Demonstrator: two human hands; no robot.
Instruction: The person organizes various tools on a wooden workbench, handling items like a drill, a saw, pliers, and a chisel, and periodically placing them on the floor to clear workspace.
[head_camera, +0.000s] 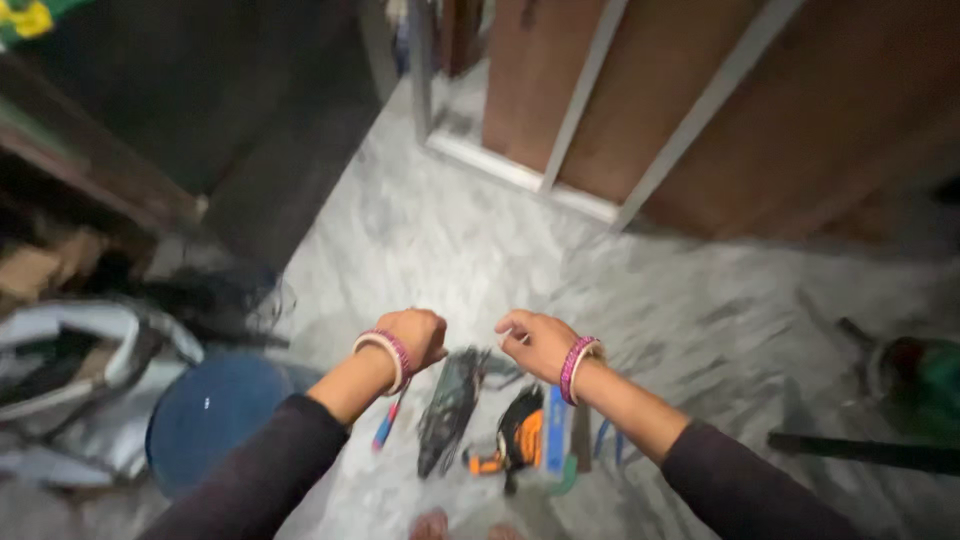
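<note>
We record dim, even indoor light with no clear source and only soft, weak shadows. Motion blur smears the whole frame: the grey floor (520, 250) streaks, and the tools (500, 430) lying on it lose their edges. The upper left corner falls nearly black. No glare.

Grey marbled floor (450, 230). Lying on it: red-and-blue screwdriver (385, 427), dark tool (448, 408), orange-and-black power drill (515, 443), blue flat tool (556, 431). Blue round stool (215, 410) stands at left.
</note>
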